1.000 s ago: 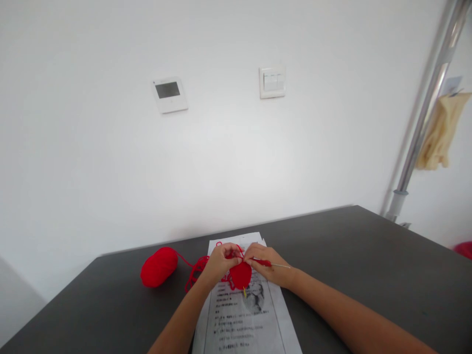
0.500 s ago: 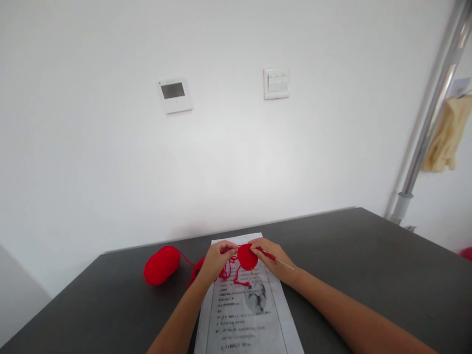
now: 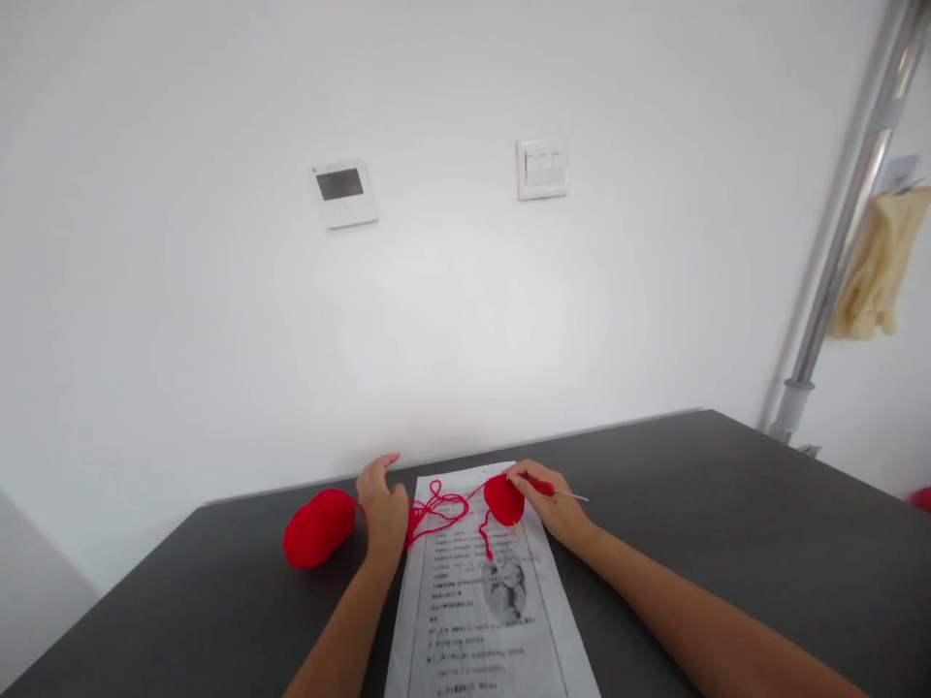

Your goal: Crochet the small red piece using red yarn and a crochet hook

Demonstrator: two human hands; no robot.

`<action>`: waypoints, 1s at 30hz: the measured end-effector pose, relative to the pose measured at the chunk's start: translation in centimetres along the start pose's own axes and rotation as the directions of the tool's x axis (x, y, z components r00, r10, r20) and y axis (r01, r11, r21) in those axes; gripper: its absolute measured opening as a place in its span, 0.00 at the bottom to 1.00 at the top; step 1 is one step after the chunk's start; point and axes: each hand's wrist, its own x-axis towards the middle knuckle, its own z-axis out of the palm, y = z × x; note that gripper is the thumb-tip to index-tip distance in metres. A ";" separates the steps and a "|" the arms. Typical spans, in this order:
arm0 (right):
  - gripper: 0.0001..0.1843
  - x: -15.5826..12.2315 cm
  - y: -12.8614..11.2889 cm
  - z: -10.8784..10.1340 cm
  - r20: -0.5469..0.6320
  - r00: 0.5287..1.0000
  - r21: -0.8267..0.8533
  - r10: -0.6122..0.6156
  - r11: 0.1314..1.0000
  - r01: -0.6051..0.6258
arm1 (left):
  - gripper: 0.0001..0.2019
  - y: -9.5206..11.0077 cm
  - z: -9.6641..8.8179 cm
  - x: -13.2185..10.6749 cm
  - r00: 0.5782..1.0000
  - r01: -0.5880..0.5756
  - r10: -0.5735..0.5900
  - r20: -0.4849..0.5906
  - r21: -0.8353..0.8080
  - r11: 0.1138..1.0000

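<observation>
Low in the centre of the frame, a red crocheted piece (image 3: 504,499) and a crochet hook (image 3: 563,493) are pinched in the closed grip of the right hand (image 3: 551,504), above a printed sheet (image 3: 486,611). Left of it, the left hand (image 3: 385,507) is held open, fingers loose, beside a red yarn ball (image 3: 318,526) on the dark tabletop (image 3: 727,523), with loose red yarn (image 3: 434,508) trailing between.

— Far side? Plain white wall (image 3: 218,320), evenly lit, with a small display panel (image 3: 343,193) left of a light switch (image 3: 542,167).

— Right? Slanting metal pole (image 3: 844,223), pale cloth (image 3: 877,267) hanging beside it. Below, dark grey desk (image 3: 727,514).
</observation>
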 end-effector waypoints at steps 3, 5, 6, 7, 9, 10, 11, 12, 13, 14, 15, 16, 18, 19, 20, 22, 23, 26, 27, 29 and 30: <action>0.12 -0.5 -0.2 0.4 0.146 0.988 0.000 -0.046 0.999 0.046 | 0.20 2.1 1.6 -2.3 0.961 -0.094 0.131 0.244 -0.161 0.983; 0.12 -0.8 -0.7 0.7 0.234 0.969 0.027 -0.073 0.997 0.068 | 0.15 3.4 2.6 -3.9 0.872 0.038 0.117 0.475 -0.305 0.951; 0.12 -0.9 -0.9 0.8 0.264 0.962 0.054 -0.075 0.997 0.063 | 0.13 3.9 3.0 -4.6 0.819 0.126 0.081 0.569 -0.315 0.941; 0.12 -0.9 -1.1 0.9 0.277 0.958 0.082 -0.072 0.995 0.051 | 0.12 4.1 3.4 -5.1 0.783 0.182 0.055 0.620 -0.312 0.933; 0.12 -1.0 -1.4 1.0 0.281 0.958 0.130 -0.053 0.991 0.017 | 0.13 4.1 3.8 -5.7 0.725 0.287 0.001 0.689 -0.303 0.909; 0.13 -1.0 -1.4 1.1 0.276 0.960 0.149 -0.041 0.989 -0.001 | 0.14 3.9 3.9 -5.8 0.699 0.347 -0.034 0.714 -0.298 0.889; 0.13 -0.9 -1.5 1.2 0.273 0.962 0.164 -0.029 0.986 -0.017 | 0.15 3.7 4.0 -5.8 0.679 0.416 -0.083 0.730 -0.289 0.862; 0.13 -0.9 -1.5 1.2 0.270 0.963 0.177 -0.018 0.984 -0.031 | 0.16 3.4 4.1 -5.8 0.657 0.489 -0.133 0.742 -0.285 0.824; 0.12 -0.8 -1.5 1.2 0.269 0.963 0.186 -0.007 0.982 -0.045 | 0.17 3.2 4.1 -5.6 0.637 0.562 -0.182 0.749 -0.290 0.775; 0.12 -0.7 -1.5 1.2 0.269 0.963 0.193 0.002 0.979 -0.056 | 0.18 3.1 4.1 -5.5 0.617 0.630 -0.224 0.754 -0.303 0.715; 0.12 -0.7 -1.5 1.2 0.266 0.964 0.201 0.011 0.977 -0.067 | 0.18 3.0 4.2 -5.4 0.599 0.689 -0.257 0.758 -0.326 0.647; 0.12 -0.7 -1.5 1.2 0.263 0.965 0.207 0.020 0.975 -0.077 | 0.18 3.0 4.2 -5.2 0.587 0.734 -0.282 0.758 -0.353 0.580; 0.11 -0.6 -1.6 1.2 0.262 0.965 0.214 0.034 0.972 -0.093 | 0.17 3.1 4.0 -4.8 0.577 0.789 -0.331 0.746 -0.405 0.463; 0.11 -0.7 -1.6 1.2 0.265 0.964 0.212 0.038 0.973 -0.096 | 0.16 3.2 3.9 -4.6 0.576 0.803 -0.355 0.736 -0.429 0.413; 0.10 -0.7 -1.6 1.3 0.271 0.962 0.204 0.039 0.974 -0.097 | 0.14 3.4 3.7 -4.3 0.570 0.816 -0.372 0.732 -0.450 0.364; 0.10 -0.9 -1.7 1.4 0.297 0.954 0.184 0.034 0.979 -0.092 | 0.12 3.8 3.0 -3.7 0.550 0.835 -0.356 0.755 -0.492 0.247; 0.09 -1.0 -1.7 1.5 0.317 0.948 0.176 0.030 0.980 -0.090 | 0.12 4.1 2.6 -3.5 0.522 0.853 -0.312 0.794 -0.491 0.177; 0.08 -1.4 -1.7 1.8 0.385 0.923 0.160 0.009 0.984 -0.076 | 0.17 5.1 1.7 -3.1 0.509 0.861 -0.123 0.852 -0.504 0.072; 0.07 -1.5 -1.7 1.9 0.403 0.915 0.156 -0.001 0.985 -0.068 | 0.19 5.4 1.6 -3.2 0.514 0.857 -0.073 0.855 -0.508 0.082; 0.07 -1.7 -1.7 2.0 0.425 0.905 0.148 -0.022 0.988 -0.046 | 0.21 5.8 1.8 -3.5 0.565 0.817 -0.019 0.825 -0.557 0.149; 0.07 -1.8 -1.6 2.0 0.431 0.902 0.144 -0.031 0.989 -0.034 | 0.21 5.8 2.0 -3.7 0.608 0.778 -0.007 0.794 -0.593 0.208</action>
